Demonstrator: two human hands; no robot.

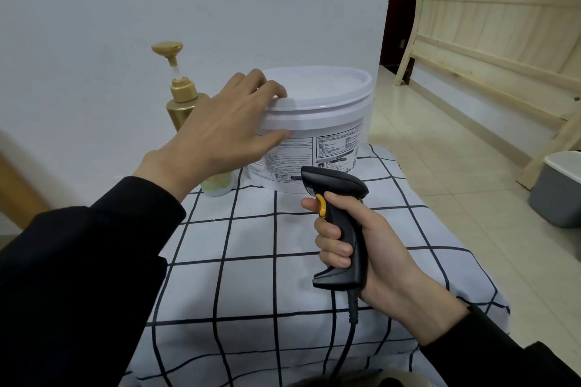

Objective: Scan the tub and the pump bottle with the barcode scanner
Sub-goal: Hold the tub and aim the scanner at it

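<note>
A white lidded tub (327, 122) with a printed label stands upright at the far end of a checked cloth (257, 261). My left hand (220, 132) rests on its left side, fingers over the lid's rim and thumb on the wall. Behind that hand stands a gold pump bottle (180, 97), its lower part hidden. My right hand (355, 239) grips a black barcode scanner (338, 220) with a yellow trigger, its head pointing at the tub's label from close by. The index finger lies on the trigger.
The scanner's cable (349, 333) hangs down toward me. A white wall is right behind the tub. To the right lie a tiled floor, a pale wooden bed frame (490, 31) and a grey bin (559, 188).
</note>
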